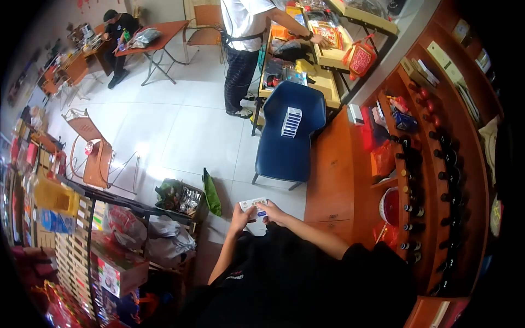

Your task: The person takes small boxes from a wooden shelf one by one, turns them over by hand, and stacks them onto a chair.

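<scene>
In front of my body I hold a small white box (pixel 253 204) with blue print, seen from above. My left hand (pixel 239 218) is closed on its left side. My right hand (pixel 275 213) grips the right side, with the thumb lying over the top face. Ahead of the hands stands a blue chair (pixel 279 158). On its seat, toward the backrest, rests a stack of similar white and blue boxes (pixel 291 121). What is printed on the held box is too small to read.
Wine bottles (pixel 414 210) line a wooden shelf on the right. At lower left, a slatted rack (pixel 71 262) holds bags and cartons. A crate (pixel 186 199) sits on the floor. One person (pixel 243 54) stands at a display shelf; another person (pixel 121 38) sits far left.
</scene>
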A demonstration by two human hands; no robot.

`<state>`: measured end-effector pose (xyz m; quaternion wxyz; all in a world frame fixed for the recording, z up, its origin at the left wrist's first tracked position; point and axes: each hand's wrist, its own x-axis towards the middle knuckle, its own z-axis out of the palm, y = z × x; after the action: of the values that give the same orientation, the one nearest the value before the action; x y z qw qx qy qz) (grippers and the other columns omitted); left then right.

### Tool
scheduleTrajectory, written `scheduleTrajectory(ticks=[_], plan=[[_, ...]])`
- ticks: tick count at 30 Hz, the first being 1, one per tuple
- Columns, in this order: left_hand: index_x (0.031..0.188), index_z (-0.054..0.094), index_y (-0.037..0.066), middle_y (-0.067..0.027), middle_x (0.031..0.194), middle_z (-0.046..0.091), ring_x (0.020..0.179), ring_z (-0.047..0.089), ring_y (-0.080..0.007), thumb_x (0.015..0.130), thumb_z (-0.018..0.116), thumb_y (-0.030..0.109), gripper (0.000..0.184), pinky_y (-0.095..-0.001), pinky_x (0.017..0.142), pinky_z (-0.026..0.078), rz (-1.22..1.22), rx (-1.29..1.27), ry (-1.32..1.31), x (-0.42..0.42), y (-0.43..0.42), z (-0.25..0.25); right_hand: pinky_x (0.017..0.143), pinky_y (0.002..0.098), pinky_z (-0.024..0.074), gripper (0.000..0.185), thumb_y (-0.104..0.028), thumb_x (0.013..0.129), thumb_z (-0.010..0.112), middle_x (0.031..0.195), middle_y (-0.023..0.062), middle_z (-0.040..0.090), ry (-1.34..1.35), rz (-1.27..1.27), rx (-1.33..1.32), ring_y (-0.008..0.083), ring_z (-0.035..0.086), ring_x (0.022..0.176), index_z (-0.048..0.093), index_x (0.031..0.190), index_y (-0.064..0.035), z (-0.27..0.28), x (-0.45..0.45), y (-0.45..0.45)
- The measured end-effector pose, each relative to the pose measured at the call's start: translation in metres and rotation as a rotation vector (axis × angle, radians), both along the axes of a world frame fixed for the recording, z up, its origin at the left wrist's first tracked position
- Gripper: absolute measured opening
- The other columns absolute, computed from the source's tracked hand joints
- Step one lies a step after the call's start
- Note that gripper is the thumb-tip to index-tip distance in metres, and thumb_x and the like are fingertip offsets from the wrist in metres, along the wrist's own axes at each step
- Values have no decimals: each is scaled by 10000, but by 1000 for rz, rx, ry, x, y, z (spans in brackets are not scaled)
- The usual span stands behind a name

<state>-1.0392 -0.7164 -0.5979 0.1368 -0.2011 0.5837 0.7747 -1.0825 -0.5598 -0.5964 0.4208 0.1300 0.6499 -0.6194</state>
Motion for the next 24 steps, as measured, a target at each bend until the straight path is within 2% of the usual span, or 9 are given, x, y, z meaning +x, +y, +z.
scheduleTrajectory(ticks=[1, 5, 8, 10, 12, 14, 17, 20, 24], plan=[[1056, 412, 4, -118, 955, 589, 828, 624, -199, 828, 644, 125, 347, -306, 575, 560, -17, 44, -44, -5, 1, -4, 395, 256, 458, 446, -421, 886, 532, 772, 55, 546, 8, -16, 4, 112, 490, 441, 411, 1117, -60, -4, -3, 2], [1104, 401, -5, -129, 985, 589, 846, 622, -205, 826, 639, 95, 380, -313, 611, 562, -113, 20, -11, -26, 12, -14, 407, 242, 443, 420, -407, 878, 556, 772, 57, 559, 4, -125, 23, 118, 516, 472, 454, 1081, -53, -5, -18, 16], [1162, 380, -19, -149, 1022, 585, 856, 622, -220, 825, 624, 60, 423, -327, 660, 563, -152, 198, 16, -42, 17, -19, 449, 255, 443, 319, -359, 907, 531, 776, 32, 554, -2, -185, 35, 116, 507, 523, 489, 1076, -93, -9, -33, 30], [1209, 354, -25, -167, 1040, 582, 847, 625, -233, 827, 605, 29, 461, -340, 694, 559, 25, 352, -107, -55, 24, -27, 461, 258, 451, 314, -340, 897, 556, 798, 39, 566, -22, -231, 10, 117, 507, 519, 495, 1078, -90, -17, -47, 37], [1240, 315, 0, -178, 1039, 576, 855, 621, -241, 837, 584, 24, 485, -366, 708, 557, 34, 353, -111, -71, 33, -40, 467, 267, 464, 351, -303, 883, 582, 812, 54, 572, -9, -232, 7, 121, 522, 517, 457, 1121, -76, -24, -64, 44], [1274, 267, 33, -190, 1058, 559, 870, 614, -238, 850, 563, 26, 518, -390, 718, 555, 122, 225, -141, -91, 44, -50, 473, 275, 479, 432, -251, 863, 611, 845, 73, 582, -14, -262, 32, 128, 541, 520, 385, 1178, -62, -32, -80, 48], [1283, 257, 52, -190, 1094, 542, 892, 603, -235, 853, 547, 15, 520, -381, 706, 549, 63, 97, -153, -134, 61, -58, 480, 267, 488, 558, -182, 833, 638, 902, 101, 588, -37, -315, 85, 133, 552, 539, 294, 1258, -70, -54, -119, 57], [1324, 285, 65, -176, 1145, 524, 960, 577, -242, 795, 585, -15, 613, -315, 740, 517, -56, -68, -73, -191, 76, -83, 481, 272, 486, 599, -128, 807, 648, 904, 111, 589, -15, -402, 3, 143, 561, 561, 289, 1283, -76, -76, -170, 79], [1340, 351, 47, -177, 1214, 420, 974, 570, -261, 732, 592, -42, 660, -325, 766, 518, -214, -316, 38, -287, 107, -110, 509, 273, 484, 614, -16, 739, 617, 861, 92, 600, 74, -433, 2, 143, 576, 633, 353, 1291, -60, -102, -258, 127]])
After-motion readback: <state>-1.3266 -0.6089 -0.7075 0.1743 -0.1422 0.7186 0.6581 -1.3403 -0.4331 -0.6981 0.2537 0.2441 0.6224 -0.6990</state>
